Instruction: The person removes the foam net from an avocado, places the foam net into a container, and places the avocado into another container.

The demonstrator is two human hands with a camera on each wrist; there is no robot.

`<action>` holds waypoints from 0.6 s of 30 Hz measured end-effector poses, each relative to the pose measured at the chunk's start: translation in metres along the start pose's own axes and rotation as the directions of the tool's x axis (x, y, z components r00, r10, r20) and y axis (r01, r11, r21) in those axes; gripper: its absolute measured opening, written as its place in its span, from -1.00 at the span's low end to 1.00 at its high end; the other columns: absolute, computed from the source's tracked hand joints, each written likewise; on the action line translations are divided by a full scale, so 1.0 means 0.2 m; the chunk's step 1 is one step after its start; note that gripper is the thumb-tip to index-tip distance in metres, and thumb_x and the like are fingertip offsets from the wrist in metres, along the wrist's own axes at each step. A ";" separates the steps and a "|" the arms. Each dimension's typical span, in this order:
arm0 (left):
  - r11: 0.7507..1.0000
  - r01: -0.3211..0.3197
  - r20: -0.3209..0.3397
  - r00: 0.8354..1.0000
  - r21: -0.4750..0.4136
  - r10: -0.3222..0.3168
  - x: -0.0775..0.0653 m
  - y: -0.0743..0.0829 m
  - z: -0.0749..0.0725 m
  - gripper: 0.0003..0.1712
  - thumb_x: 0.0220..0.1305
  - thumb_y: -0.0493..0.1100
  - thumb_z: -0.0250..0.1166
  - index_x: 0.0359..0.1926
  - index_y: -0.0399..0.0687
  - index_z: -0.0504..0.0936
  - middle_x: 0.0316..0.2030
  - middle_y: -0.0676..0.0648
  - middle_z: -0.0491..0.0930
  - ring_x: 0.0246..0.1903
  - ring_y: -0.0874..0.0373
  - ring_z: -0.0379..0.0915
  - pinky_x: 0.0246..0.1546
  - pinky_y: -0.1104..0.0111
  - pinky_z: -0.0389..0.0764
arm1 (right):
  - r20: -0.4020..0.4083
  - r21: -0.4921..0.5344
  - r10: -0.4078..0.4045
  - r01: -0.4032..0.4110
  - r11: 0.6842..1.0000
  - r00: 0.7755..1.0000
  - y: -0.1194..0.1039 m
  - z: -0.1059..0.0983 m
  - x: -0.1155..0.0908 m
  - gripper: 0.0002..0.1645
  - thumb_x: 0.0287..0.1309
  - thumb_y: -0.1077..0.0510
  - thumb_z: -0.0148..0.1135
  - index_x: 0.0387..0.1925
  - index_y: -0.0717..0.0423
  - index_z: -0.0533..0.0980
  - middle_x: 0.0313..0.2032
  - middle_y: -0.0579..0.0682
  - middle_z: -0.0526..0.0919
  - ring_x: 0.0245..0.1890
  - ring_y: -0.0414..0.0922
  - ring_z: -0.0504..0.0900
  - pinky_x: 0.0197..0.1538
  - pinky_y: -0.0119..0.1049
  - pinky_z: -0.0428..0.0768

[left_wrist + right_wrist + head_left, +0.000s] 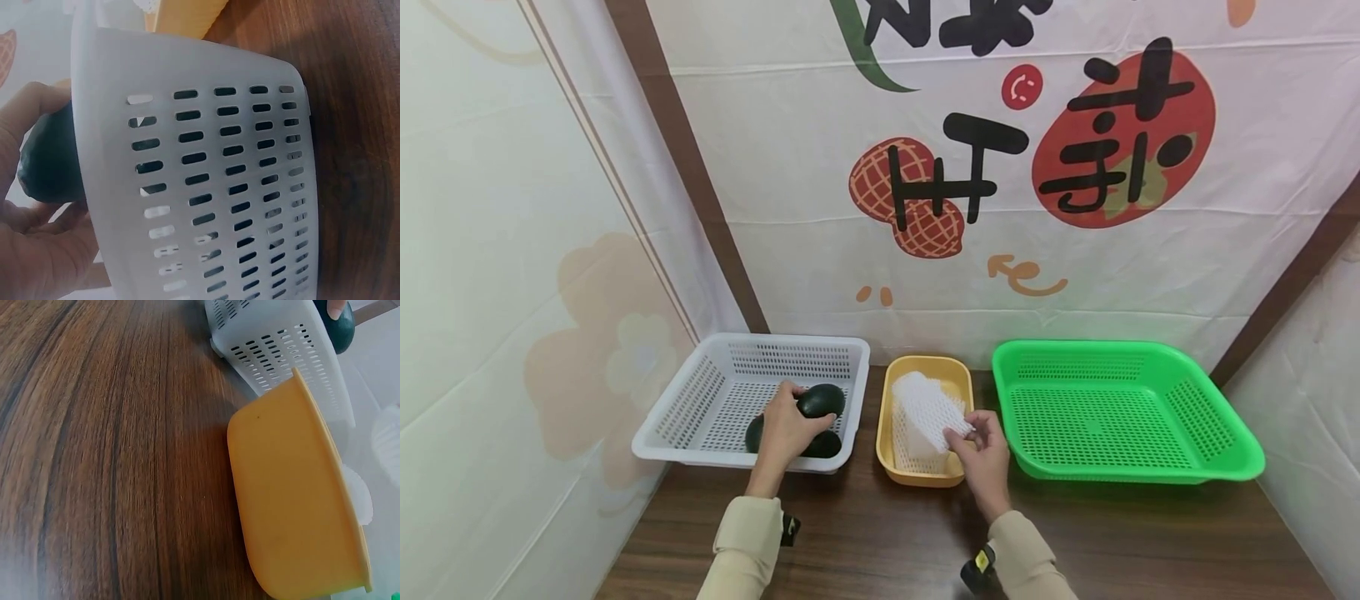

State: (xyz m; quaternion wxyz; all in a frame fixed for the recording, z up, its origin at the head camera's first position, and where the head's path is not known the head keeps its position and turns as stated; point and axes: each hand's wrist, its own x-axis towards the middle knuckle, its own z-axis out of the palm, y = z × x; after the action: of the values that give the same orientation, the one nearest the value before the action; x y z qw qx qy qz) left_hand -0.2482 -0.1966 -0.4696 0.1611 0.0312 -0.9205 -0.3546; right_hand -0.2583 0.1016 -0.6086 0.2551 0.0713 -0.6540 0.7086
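My left hand (785,429) grips a dark green, smooth avocado (822,401), fingers and thumb around its sides, over the pale grey basket (681,417). Beneath it in that basket lie more avocados (824,446), partly covered by the hand. In the left wrist view, the held avocado (53,159) shows above the basket's rim. With thumb and fingers, my right hand (987,458) pinches the lower end of a white foam net sleeve (927,407) over the yellow basin (883,446). Other white foam nets (906,450) lie in the basin. The right wrist view does not show the right hand.
A green perforated basket (1097,425) stands to the right of the yellow basin. All the containers rest on a dark wooden table (880,542), against a printed cloth backdrop (790,250). Cloth also hangs along the left and right sides.
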 end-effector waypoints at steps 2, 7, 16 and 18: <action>1.000 -0.003 0.011 1.000 0.017 0.003 0.02 0.00 0.02 -0.30 -0.34 0.02 0.48 -0.19 -0.17 0.33 -0.31 -0.17 0.44 -0.31 -0.04 0.35 -0.33 0.16 0.38 | -0.034 -0.047 0.023 -0.024 0.999 0.999 0.05 0.01 0.01 -0.51 -0.16 0.12 0.40 -0.18 -0.01 0.34 -0.24 0.07 0.43 -0.42 -0.05 0.48 -0.49 -0.26 0.56; 0.999 -0.011 0.049 0.999 0.047 0.008 0.05 0.00 0.05 -0.30 -0.35 -0.02 0.49 -0.20 -0.22 0.33 -0.31 -0.20 0.45 -0.30 -0.08 0.36 -0.32 0.14 0.39 | -0.135 -0.216 0.089 -0.117 0.969 0.987 -0.06 0.08 0.02 -0.49 -0.25 0.00 0.44 -0.30 0.00 0.33 -0.35 -0.01 0.41 -0.46 -0.13 0.47 -0.59 -0.29 0.49; 0.996 0.011 0.126 0.992 0.093 -0.023 0.08 -0.01 0.08 -0.30 -0.36 -0.04 0.50 -0.24 -0.24 0.31 -0.32 -0.23 0.44 -0.28 -0.09 0.33 -0.31 0.12 0.40 | -0.186 -0.390 0.256 -0.310 0.867 0.949 -0.42 0.17 0.02 -0.45 -0.38 -0.07 0.49 -0.47 0.04 0.30 -0.57 -0.05 0.35 -0.57 -0.16 0.34 -0.60 -0.27 0.32; 0.995 0.008 0.137 0.990 0.103 -0.023 0.08 -0.01 0.08 -0.30 -0.36 -0.04 0.50 -0.25 -0.25 0.30 -0.34 -0.22 0.43 -0.30 -0.09 0.33 -0.33 0.12 0.40 | -0.170 -0.415 0.278 -0.324 0.850 0.946 -0.43 0.17 0.03 -0.45 -0.39 -0.07 0.49 -0.48 0.05 0.31 -0.57 -0.05 0.35 -0.56 -0.15 0.33 -0.54 -0.33 0.31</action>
State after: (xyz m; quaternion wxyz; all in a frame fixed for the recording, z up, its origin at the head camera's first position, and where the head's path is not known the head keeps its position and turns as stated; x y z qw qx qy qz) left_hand -0.2683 -0.1901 -0.4774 0.0924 0.0219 -0.9462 -0.3093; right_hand -0.2316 0.0705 -0.5250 0.1839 -0.1279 -0.7851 0.5774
